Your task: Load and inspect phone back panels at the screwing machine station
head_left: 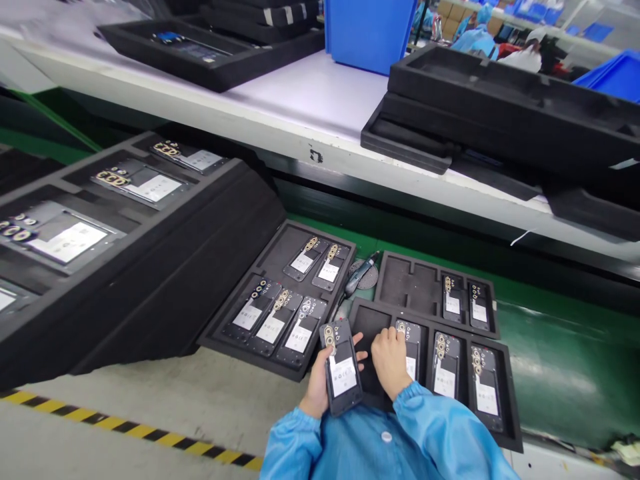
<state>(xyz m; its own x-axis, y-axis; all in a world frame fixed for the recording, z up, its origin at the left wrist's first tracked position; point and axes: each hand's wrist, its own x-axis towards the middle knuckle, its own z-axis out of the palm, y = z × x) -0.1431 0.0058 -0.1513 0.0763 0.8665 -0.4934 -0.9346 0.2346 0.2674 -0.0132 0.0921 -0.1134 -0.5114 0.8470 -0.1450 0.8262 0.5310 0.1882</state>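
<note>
My left hand [316, 387] holds a phone body [344, 373] with its back cover off, tilted up in front of my chest. Gold camera rings and a white label show on its back. The fingers of my right hand [389, 360] are curled together over the near foam tray [367, 323], beside a phone [410, 353] lying in it. Whatever those fingertips grip, if anything, is hidden. Two more phones, one in the middle slot [447, 367] and one at the right [485, 390], fill out that tray.
A left foam tray [270, 250] carries several phones. Behind the near tray, another black tray [395, 280] holds two. A dark electric screwdriver [361, 273] lies between them. Tall stacked trays [200, 247] stand left; a white shelf [300, 100] with a blue bin [370, 33] runs above.
</note>
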